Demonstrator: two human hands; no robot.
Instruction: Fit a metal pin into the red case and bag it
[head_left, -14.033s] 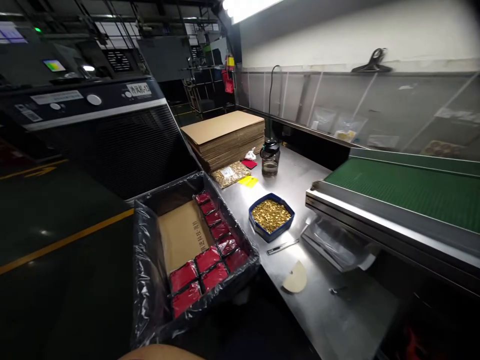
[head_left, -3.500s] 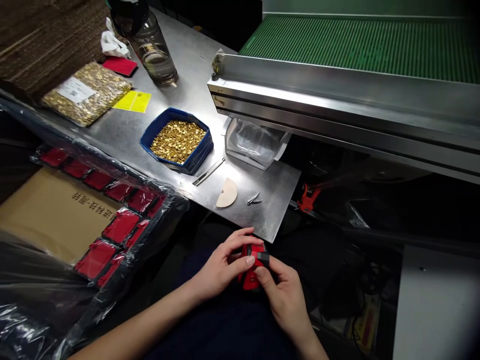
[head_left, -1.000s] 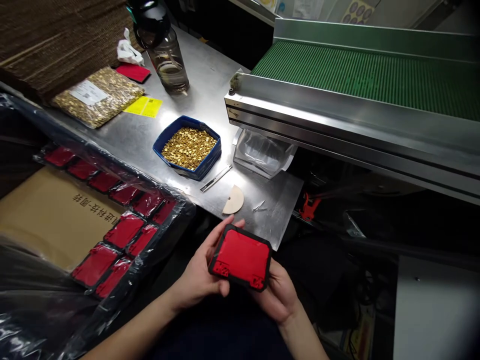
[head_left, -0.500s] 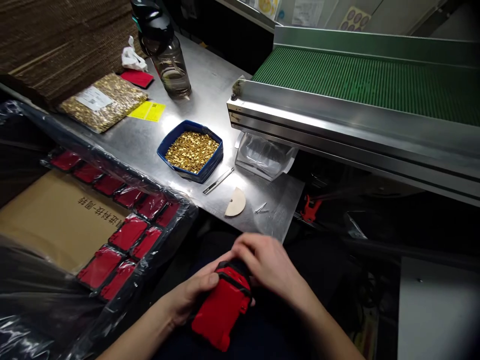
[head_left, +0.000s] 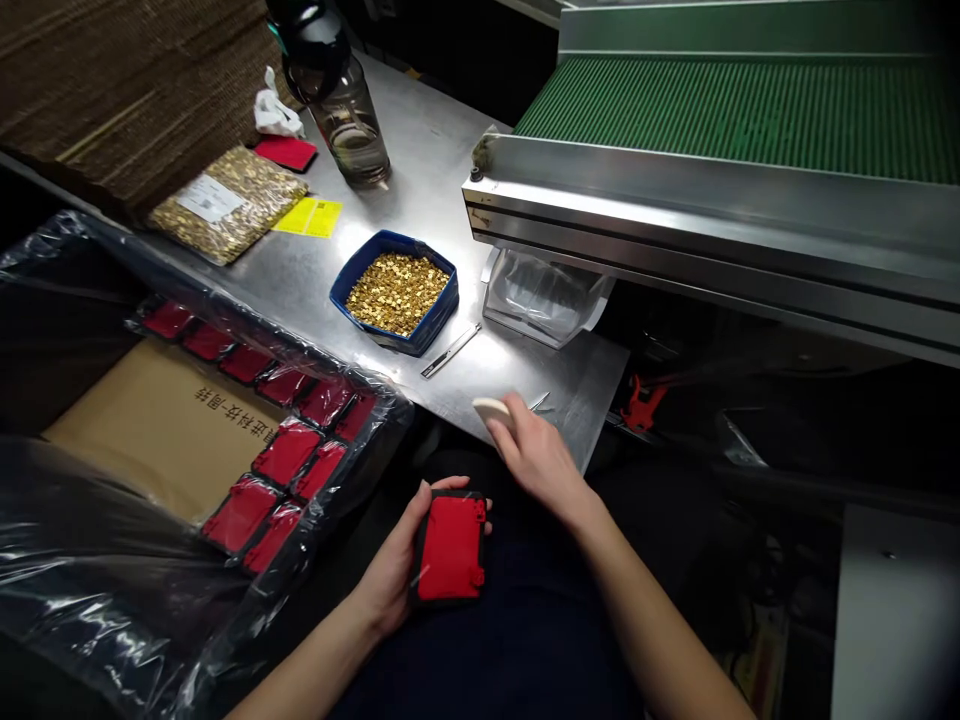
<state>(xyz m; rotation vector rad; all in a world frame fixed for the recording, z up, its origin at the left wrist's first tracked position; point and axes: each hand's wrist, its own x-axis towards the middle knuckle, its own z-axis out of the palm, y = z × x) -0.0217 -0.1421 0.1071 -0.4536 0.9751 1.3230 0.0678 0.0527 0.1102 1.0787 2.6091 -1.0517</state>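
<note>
My left hand (head_left: 400, 560) is closed around a flat red part with a black rim (head_left: 451, 548), its red face turned up above my lap. Over the table's front edge, my right hand (head_left: 536, 455) pinches a thin cream half-disc (head_left: 493, 409) between thumb and fingers. Just behind the right fingers lies a small metal tool (head_left: 539, 401), partly hidden. Farther back on the metal table (head_left: 292, 300) are a slim utility knife (head_left: 451, 350) and a blue tray (head_left: 352, 318) of small gold-coloured pieces (head_left: 397, 293).
A plastic-lined box (head_left: 390, 405) at left holds several red-and-black parts (head_left: 287, 452) around a cardboard sheet (head_left: 150, 430). A bag of gold pieces (head_left: 225, 205), a yellow label (head_left: 309, 217) and a water bottle (head_left: 352, 135) stand behind. A green conveyor (head_left: 712, 110) juts in from the right.
My right hand has left the red-and-black part, moved up to the table and picked up the cream half-disc. The left hand now holds the part alone, turned more upright in view.
</note>
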